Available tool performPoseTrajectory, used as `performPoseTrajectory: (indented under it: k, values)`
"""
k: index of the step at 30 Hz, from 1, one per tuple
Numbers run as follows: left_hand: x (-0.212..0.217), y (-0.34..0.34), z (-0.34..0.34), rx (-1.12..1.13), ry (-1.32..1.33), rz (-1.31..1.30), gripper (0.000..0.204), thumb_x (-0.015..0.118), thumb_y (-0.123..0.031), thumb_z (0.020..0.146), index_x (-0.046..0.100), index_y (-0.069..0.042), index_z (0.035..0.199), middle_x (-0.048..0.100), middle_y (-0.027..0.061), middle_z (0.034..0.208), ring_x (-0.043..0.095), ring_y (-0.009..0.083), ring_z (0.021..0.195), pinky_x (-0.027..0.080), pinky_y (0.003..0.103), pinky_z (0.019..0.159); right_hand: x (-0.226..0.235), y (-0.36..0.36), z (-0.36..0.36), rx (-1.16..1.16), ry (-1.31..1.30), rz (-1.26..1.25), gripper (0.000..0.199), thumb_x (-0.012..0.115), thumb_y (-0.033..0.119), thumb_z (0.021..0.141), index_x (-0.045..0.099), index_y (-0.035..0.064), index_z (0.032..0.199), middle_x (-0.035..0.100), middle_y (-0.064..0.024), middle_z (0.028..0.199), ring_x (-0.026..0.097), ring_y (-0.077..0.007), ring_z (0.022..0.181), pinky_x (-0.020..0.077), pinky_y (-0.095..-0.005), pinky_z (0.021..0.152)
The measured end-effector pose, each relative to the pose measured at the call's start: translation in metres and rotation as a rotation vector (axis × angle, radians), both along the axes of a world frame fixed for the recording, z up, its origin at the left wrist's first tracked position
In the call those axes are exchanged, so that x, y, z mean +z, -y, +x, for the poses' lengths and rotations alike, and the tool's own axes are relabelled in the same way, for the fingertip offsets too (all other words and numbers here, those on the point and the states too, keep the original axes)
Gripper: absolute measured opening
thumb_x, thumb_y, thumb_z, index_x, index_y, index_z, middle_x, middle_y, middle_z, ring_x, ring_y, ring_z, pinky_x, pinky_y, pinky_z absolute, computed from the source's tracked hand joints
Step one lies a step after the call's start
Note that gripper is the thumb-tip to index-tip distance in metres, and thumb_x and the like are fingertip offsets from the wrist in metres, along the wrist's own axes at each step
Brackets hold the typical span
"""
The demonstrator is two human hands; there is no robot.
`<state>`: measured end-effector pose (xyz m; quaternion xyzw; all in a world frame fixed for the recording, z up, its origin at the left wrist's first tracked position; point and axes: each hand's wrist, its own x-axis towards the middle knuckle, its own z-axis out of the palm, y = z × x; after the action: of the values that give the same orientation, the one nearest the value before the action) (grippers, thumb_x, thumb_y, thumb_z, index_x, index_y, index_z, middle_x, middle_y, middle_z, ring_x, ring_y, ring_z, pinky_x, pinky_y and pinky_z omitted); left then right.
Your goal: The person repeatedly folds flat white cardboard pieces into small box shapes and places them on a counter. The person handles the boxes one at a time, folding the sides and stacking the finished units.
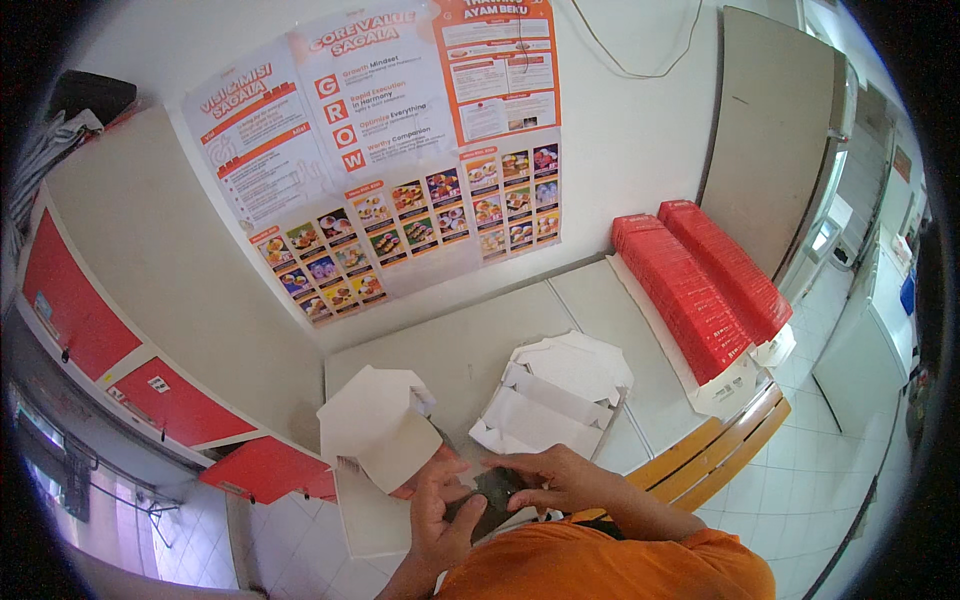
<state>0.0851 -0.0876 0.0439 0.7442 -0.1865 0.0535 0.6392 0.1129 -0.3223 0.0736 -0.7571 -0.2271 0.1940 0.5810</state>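
Both hands on one small dark item (493,487): looks smooth, roughly flat, blackish-green; exact kind can't be made out, fingers cover much of it. Left hand (437,512) pinches its left side, thumb on top; right hand (560,480) curls round its right side, fingertips on it. Item sits between the hands, close to the torso, at the near edge of the tabletop (450,335) (pale, smooth, seam across it).

Cardboard: 2 white pieces, matte, creased. Left one (372,415) folded up, angular, just beyond left hand; middle one (565,375) opened out, flaps up, beyond right hand. 2 long red stacks (680,295), ridged edges, side by side at the right end.
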Motion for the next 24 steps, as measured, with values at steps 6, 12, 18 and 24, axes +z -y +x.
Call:
performPoseTrajectory:
  k: [6,12,18,24]
  values:
    - [0.009,0.009,-0.003,-0.001,0.049,0.172,0.042,0.063,0.002,0.088,0.052,-0.003,0.129,0.062,0.0095,0.095,0.059,0.0118,0.072,0.046,0.028,0.072,-0.030,0.009,0.012,-0.003,-0.199,0.174,0.057,0.080,0.020,0.091,0.058,0.0109,0.143,0.063,0.0008,0.064,0.060,-0.0065,0.051,0.0464,-0.0227,0.051]
    - [-0.017,0.006,-0.007,0.062,-0.165,-0.016,0.042,0.065,-0.003,0.088,0.055,-0.004,0.128,0.064,0.0081,0.065,0.059,0.0145,0.064,0.046,0.030,0.065,-0.029,-0.001,0.003,-0.115,-0.118,0.034,0.048,0.078,0.020,0.093,0.063,0.0099,0.138,0.059,0.0031,0.058,0.061,-0.0056,0.052,0.0451,-0.0228,0.049]
    - [-0.031,-0.009,0.006,0.032,0.077,0.189,0.046,0.072,-0.005,0.084,0.052,0.000,0.126,0.063,0.0119,0.102,0.064,0.0153,0.081,0.049,0.032,0.074,-0.031,-0.006,-0.003,0.004,0.064,-0.103,0.043,0.072,0.026,0.098,0.064,0.0097,0.137,0.069,-0.0057,0.065,0.065,-0.0111,0.052,0.0502,-0.0282,0.049]
    - [-0.042,0.003,0.011,0.044,0.385,0.325,0.028,0.074,-0.010,0.086,0.060,-0.002,0.109,0.064,0.0182,0.123,0.067,0.0267,0.081,0.051,0.038,0.070,-0.029,-0.006,-0.002,0.026,0.320,-0.338,0.044,0.070,0.037,0.096,0.063,0.0163,0.134,0.073,-0.0203,0.086,0.073,-0.0380,0.077,0.0573,-0.0459,0.071]
